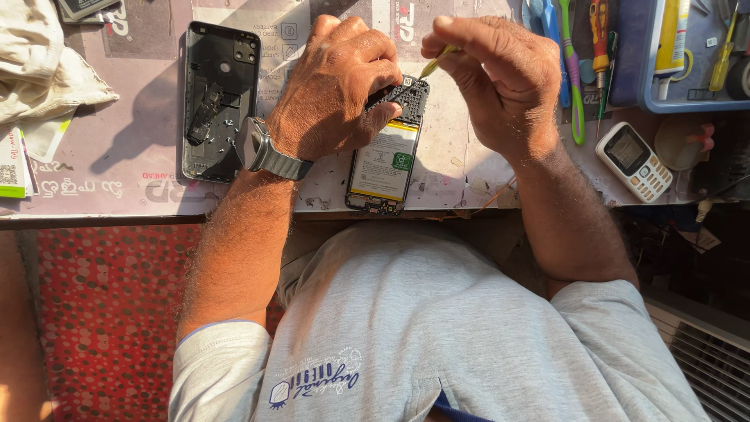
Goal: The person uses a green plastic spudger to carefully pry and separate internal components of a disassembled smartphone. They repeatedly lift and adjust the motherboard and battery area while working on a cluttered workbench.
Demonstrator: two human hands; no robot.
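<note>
An opened smartphone point(384, 160) lies face down on the work mat, its white and yellow battery and black circuit board bare. My left hand point(336, 86) presses on the phone's upper end, fingers curled over the board. My right hand point(492, 74) pinches a thin yellow-handled tool point(437, 59) whose tip points at the phone's top corner. A metal wristwatch point(266, 150) sits on my left wrist.
The phone's dark back cover point(219, 98) lies inside-up at the left. A small white keypad phone point(634, 160) rests at the right. Screwdrivers and brushes point(582, 62) and a blue tray point(687, 55) line the far right. A white cloth point(39, 70) sits far left.
</note>
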